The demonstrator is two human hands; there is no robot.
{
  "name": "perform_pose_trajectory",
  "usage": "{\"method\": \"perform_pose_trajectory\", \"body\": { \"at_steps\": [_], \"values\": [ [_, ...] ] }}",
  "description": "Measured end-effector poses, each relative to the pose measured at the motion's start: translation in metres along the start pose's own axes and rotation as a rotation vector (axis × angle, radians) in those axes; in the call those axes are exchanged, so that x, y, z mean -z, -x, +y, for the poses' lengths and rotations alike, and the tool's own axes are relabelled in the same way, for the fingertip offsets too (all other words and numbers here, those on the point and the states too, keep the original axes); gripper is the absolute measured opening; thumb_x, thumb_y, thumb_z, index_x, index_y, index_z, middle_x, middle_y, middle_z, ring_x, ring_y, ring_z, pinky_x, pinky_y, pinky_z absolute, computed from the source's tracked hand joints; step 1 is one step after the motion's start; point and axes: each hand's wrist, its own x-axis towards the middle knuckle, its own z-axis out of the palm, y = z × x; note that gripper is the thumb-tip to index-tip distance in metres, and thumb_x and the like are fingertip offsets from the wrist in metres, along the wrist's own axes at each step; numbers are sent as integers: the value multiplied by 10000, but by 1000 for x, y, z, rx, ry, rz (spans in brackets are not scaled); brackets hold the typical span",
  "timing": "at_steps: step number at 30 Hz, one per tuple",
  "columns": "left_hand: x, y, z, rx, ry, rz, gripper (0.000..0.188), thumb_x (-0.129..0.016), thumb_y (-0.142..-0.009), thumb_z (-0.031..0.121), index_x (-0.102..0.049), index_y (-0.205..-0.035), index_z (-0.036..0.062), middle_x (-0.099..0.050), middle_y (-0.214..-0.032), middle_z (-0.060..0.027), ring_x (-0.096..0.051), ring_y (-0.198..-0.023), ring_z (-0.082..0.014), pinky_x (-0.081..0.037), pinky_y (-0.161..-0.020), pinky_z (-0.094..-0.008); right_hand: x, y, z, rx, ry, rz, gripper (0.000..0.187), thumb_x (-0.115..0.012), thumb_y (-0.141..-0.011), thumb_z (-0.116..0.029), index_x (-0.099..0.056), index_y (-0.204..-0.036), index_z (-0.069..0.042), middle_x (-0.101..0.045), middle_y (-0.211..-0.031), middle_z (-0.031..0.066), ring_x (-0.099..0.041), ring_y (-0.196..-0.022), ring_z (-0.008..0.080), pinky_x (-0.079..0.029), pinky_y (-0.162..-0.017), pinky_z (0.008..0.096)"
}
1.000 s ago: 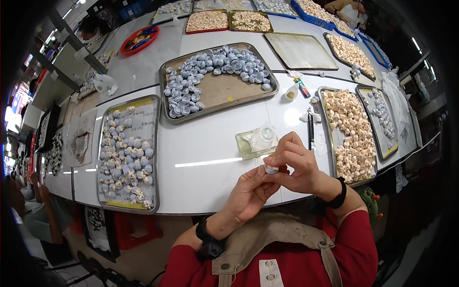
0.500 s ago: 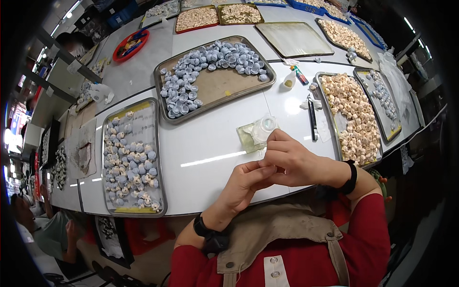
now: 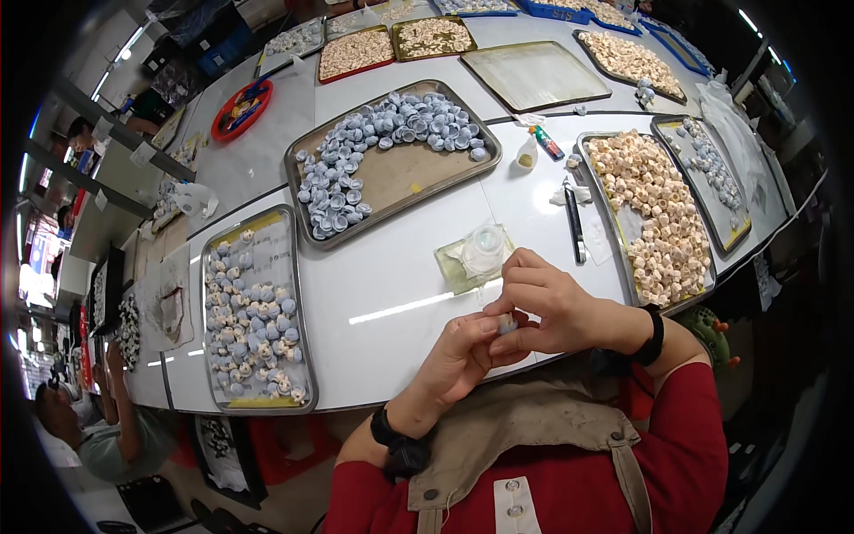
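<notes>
Close to the table's front edge, my left hand (image 3: pixel 456 358) and my right hand (image 3: pixel 550 307) meet with bent fingers. Both grip a small blue and cream figure piece (image 3: pixel 507 324), mostly covered by the fingertips. Just beyond them a small clear jar (image 3: pixel 486 246) stands on a greenish square pad (image 3: pixel 452 267). To the left lies a metal tray of blue and cream pieces (image 3: pixel 258 311). Ahead, another tray holds pale blue cup-shaped pieces (image 3: pixel 334 191). On the right, cream-coloured hollow pieces (image 3: pixel 654 196) fill a third tray.
A black pen-like tool (image 3: pixel 575 222), a glue tube (image 3: pixel 547 142) and a little cup (image 3: pixel 525 158) lie right of centre. Farther back are a bare metal tray (image 3: pixel 534 76) and a red basin (image 3: pixel 242 111). Another person (image 3: pixel 93 427) sits at the lower left.
The blue and cream piece now shows between my fingers; before, they hid it. My right hand's fingers have shifted around it, and the whole view has turned slightly.
</notes>
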Motion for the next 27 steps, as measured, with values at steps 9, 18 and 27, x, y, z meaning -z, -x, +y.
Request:
{"method": "perform_pose_trajectory", "body": {
  "at_steps": [9, 18, 27],
  "values": [
    [7, 8, 8, -117, -217, 185, 307, -559, -861, 159, -551, -1121, -5, -612, -1037, -89, -582, -964, -173, -451, -877, -295, 38, -14, 11, -215, -64, -16, 702, -813, -623, -217, -505, -1236, -65, -617, -941, 52, -573, -899, 189, -422, -839, 323],
    [98, 103, 146, -658, -2089, 1251, 298, -639, -736, 234, -583, -958, 44, -626, -977, -111, -597, -875, -300, -344, -945, -549, 45, 12, 182, -706, 91, 492, 564, -675, -771, -146, -437, -1270, -35, -535, -1146, 108, -504, -1027, 184, -423, -842, 311],
    [173, 149, 198, -202, -2157, 1434, 503, -620, -785, 333, -535, -1182, 36, -462, -1308, -183, -425, -1207, -352, -218, -1031, -565, 39, -11, 169, -742, -311, 398, 292, -596, -857, -102, -517, -1117, 4, -575, -900, 8, -527, -786, 57, -438, -659, 210]
  ]
}}
